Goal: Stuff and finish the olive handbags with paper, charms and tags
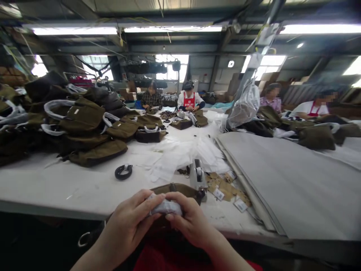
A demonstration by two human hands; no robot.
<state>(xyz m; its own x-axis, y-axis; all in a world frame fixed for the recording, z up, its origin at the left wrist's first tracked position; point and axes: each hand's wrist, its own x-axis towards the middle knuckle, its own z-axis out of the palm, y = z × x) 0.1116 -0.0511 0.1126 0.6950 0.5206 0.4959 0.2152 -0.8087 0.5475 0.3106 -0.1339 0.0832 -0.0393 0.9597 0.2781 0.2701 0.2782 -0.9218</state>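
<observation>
An olive-brown bag (184,189) lies at the table's near edge, right in front of me. Its handle (167,207) is wrapped in whitish film and arches up toward me. My left hand (134,212) is closed round the left part of that handle, thumb below and fingers on top. On its right part, my right hand (188,216) pinches the wrapping between thumb and fingers. Just beyond the bag stands a grey tape dispenser (198,175). A coiled black strap (123,172) rests on the table to the left.
Olive bags with wrapped handles form a big pile (84,116) at left; more bags (316,133) lie at right. White sheets (180,156) and brown paper tags (225,188) cover the middle. A post with a plastic bag (244,105) rises at right. Several people sit across the table.
</observation>
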